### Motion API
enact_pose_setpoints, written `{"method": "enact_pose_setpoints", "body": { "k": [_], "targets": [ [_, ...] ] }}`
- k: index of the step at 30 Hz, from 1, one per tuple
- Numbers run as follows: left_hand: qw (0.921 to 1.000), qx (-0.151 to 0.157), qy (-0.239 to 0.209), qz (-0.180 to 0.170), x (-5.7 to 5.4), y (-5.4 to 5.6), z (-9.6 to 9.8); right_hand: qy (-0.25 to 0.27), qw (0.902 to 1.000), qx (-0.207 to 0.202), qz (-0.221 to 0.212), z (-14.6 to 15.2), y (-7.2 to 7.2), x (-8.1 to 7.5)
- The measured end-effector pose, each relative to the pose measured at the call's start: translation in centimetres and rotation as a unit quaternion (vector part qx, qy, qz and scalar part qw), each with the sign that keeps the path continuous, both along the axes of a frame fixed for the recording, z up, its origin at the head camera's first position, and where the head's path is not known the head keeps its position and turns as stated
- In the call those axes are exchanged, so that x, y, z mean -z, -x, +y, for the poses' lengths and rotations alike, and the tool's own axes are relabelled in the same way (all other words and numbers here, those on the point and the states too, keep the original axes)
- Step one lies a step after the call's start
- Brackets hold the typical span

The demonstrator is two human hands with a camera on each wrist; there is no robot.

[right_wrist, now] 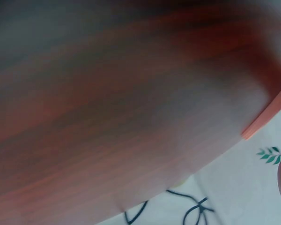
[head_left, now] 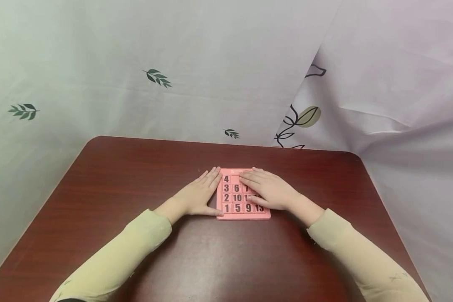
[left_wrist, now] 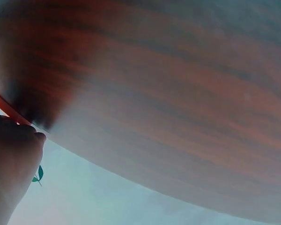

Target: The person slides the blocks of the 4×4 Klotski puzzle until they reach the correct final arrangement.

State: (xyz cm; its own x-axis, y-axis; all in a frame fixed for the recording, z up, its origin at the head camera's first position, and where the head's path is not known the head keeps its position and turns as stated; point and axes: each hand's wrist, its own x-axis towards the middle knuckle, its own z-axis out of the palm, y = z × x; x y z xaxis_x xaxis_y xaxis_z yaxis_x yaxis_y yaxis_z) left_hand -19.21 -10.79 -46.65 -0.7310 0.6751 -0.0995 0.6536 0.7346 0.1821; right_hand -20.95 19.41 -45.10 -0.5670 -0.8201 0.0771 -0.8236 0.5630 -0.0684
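Note:
A pink sliding number puzzle lies flat on the table, with black numbers on its square tiles. The left column reads 4, 3, 2, 1 from top to bottom, and a gap without a tile shows beside the 4. My left hand rests along the puzzle's left edge, fingers straight and thumb at the lower left corner. Across the right side lies my right hand, its extended fingers over the tiles, hiding several numbers. In the right wrist view only the puzzle's side edge shows.
The dark red-brown wooden table has rounded far corners. Behind it hangs a pale curtain with leaf prints, and more cloth drapes on the right. Light green sleeves cover both forearms.

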Motion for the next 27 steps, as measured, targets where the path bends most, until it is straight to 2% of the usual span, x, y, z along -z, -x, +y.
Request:
{"method": "enact_pose_setpoints", "body": {
  "k": [12, 23, 27],
  "targets": [
    [1.0000, 0.004, -0.001, -0.004, -0.3, -0.1, -0.1, -0.027, 0.9990, -0.027, -0.023, -3.7, 0.5, 0.0],
    [1.0000, 0.002, 0.000, -0.003, -0.2, 0.0, -0.1, -0.026, 0.9995, 0.003, -0.017, -1.1, 0.2, 0.0],
    [1.0000, 0.003, -0.005, -0.006, -0.1, 0.0, -0.1, -0.013, 0.9998, -0.008, -0.015, -1.1, 0.1, 0.1]
  ]
}}
